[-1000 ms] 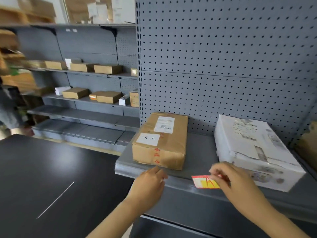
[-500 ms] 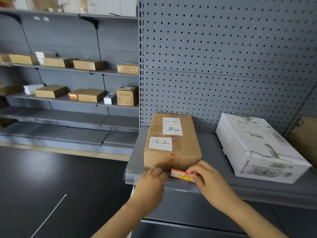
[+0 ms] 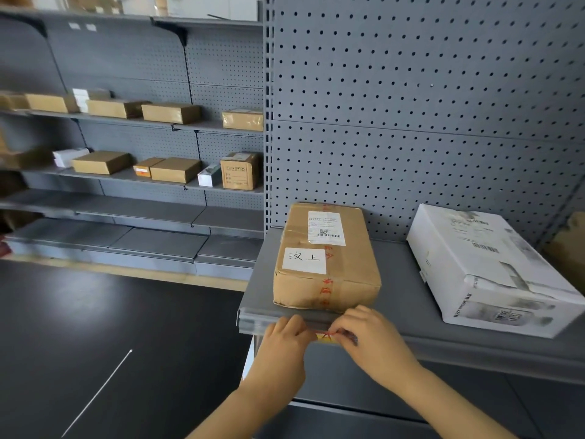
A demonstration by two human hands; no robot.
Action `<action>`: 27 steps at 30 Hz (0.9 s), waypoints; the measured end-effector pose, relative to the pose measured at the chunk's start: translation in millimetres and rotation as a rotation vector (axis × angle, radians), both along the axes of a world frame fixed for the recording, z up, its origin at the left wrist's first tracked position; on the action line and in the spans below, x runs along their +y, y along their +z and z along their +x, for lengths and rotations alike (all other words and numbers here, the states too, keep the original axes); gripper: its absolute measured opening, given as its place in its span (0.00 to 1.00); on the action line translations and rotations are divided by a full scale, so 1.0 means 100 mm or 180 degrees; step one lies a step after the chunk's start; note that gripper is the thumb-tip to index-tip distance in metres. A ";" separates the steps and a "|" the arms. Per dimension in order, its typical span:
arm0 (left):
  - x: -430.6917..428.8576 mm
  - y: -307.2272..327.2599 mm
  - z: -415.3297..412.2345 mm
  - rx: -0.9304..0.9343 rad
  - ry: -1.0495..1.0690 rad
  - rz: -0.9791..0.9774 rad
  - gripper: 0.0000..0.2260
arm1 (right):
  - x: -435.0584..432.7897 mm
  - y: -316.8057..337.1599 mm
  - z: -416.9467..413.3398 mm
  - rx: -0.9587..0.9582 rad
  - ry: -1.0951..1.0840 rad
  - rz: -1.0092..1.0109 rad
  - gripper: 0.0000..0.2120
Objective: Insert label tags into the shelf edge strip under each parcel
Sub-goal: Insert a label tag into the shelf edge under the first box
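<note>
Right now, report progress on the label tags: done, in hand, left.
Done: no tag can be seen fully seated in the shelf edge strip.

In hand: the left hand and right hand pinch a red and yellow tag against the strip, directly under the brown parcel.

Left: seat this tag; the strip under the white parcel shows no tag.

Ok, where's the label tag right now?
In the head view, the label tag sits at the shelf edge strip, just below the brown parcel, pinched between the left hand and right hand.
</note>
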State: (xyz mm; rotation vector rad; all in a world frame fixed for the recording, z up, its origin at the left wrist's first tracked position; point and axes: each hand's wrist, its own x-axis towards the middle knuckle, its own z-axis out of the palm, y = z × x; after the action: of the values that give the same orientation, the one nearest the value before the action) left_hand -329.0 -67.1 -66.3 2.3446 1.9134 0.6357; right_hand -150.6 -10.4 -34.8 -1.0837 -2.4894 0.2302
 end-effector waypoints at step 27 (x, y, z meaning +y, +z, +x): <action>-0.19 0.03 -0.11 0.0185 0.0064 -0.0038 0.15 | -0.02 -0.02 -0.19 -0.0838 0.0046 0.0552 0.23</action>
State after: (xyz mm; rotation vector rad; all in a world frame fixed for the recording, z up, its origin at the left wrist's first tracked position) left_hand -340.4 -85.8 -63.6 2.3651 1.9611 0.5620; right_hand -169.3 -12.7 -36.5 -1.0835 -2.6875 -0.1316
